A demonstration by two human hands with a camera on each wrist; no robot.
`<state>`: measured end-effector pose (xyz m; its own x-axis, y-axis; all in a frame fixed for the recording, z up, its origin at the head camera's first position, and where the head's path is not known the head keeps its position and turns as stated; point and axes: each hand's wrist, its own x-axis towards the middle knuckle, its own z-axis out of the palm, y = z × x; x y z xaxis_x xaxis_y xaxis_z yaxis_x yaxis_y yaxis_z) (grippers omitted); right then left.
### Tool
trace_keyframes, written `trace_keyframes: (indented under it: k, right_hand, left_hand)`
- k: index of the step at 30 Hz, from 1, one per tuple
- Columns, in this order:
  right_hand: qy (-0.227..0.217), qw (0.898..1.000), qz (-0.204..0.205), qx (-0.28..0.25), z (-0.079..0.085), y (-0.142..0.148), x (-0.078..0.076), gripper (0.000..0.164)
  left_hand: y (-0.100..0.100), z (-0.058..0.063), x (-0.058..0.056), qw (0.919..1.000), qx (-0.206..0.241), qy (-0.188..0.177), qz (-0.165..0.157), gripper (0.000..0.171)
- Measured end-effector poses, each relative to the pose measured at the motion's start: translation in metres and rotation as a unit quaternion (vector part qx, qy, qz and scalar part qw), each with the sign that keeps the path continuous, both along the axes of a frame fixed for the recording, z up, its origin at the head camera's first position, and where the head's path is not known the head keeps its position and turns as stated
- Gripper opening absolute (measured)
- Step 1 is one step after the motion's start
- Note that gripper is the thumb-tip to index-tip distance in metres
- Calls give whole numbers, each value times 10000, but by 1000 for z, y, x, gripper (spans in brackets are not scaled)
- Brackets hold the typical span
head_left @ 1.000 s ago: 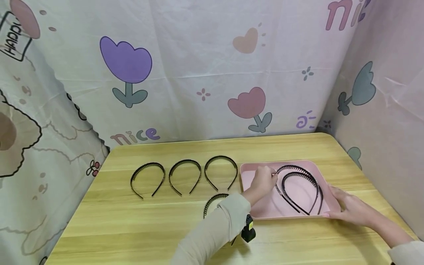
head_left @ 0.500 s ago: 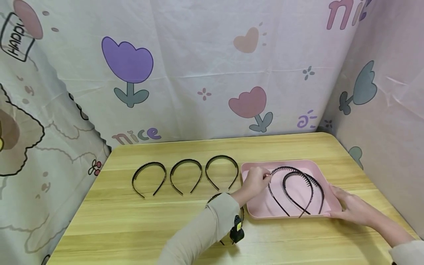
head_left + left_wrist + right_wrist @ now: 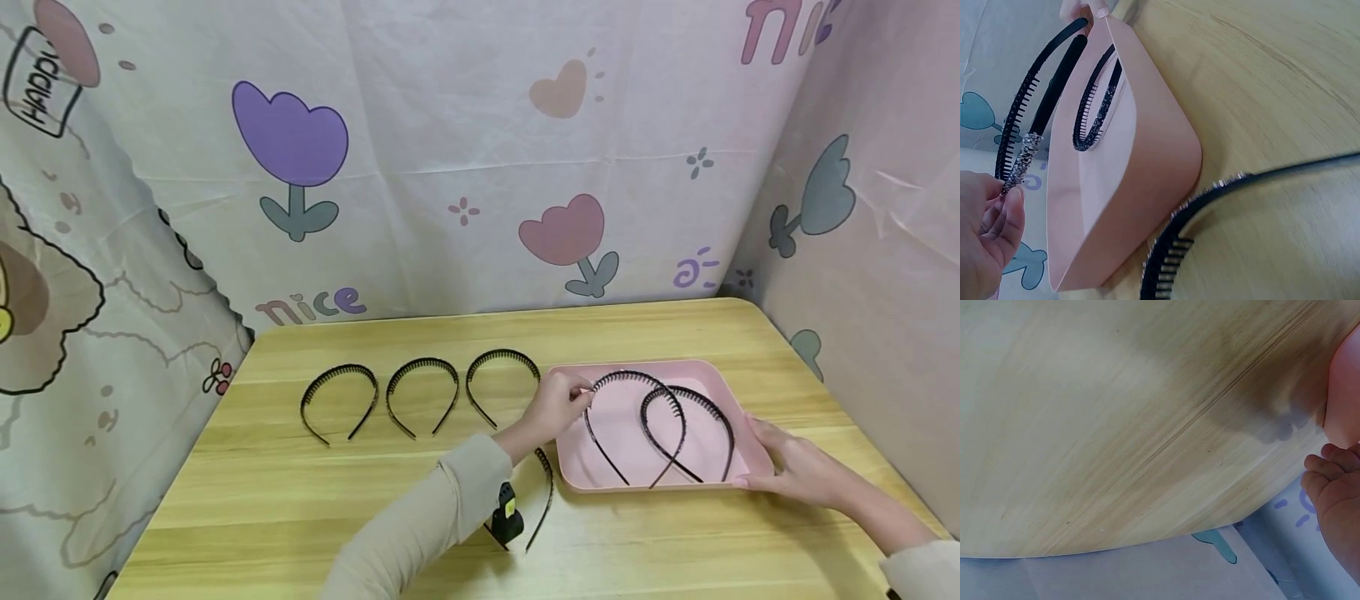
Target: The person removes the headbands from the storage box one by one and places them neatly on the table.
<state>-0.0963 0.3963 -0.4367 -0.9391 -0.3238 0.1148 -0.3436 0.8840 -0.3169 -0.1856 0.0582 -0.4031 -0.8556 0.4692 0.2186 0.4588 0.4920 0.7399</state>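
My left hand [image 3: 557, 407] pinches a black toothed headband [image 3: 631, 374] between thumb and fingers, holding it over the pink tray [image 3: 573, 465]. In the left wrist view, speckled glittery sections show on the held headband [image 3: 1054, 90] beside the pinching fingers. A second black headband [image 3: 731, 442] lies inside the tray at its right, and the held one overlaps it in the head view. At the tray's right end, my right hand [image 3: 797, 468] grips the wall, thumb at the near corner. The right wrist view catches only part of that hand [image 3: 1341, 506].
Three similar headbands, a left one [image 3: 340, 367], a middle one [image 3: 424, 362] and a right one [image 3: 501, 352], lie in a row on the wooden table [image 3: 300, 517]. Another headband [image 3: 550, 492] lies nearer, partly hidden by the left forearm. Patterned cloth [image 3: 420, 108] hangs behind.
My left hand has moved left, drawing the pinched headband away from the other one in the tray. The right hand has stayed on the tray.
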Motion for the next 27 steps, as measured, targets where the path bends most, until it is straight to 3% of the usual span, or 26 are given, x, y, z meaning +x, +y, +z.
trace_keyframes:
  k: [8, 16, 27]
  right_hand:
    - [-47, 10000, 13, -26, 0, 0, -1, 94]
    - [-41, 10000, 18, -53, -2, 3, -1, 93]
    - [-56, 10000, -31, -53, -3, 2, 0, 94]
  left_hand:
    - [-21, 3, 3, 9998, 78, -171, -82, 17]
    - [-49, -2, 1, 9995, 184, 76, -251, 16]
    - [-89, -4, 12, 9998, 170, -126, -23, 19]
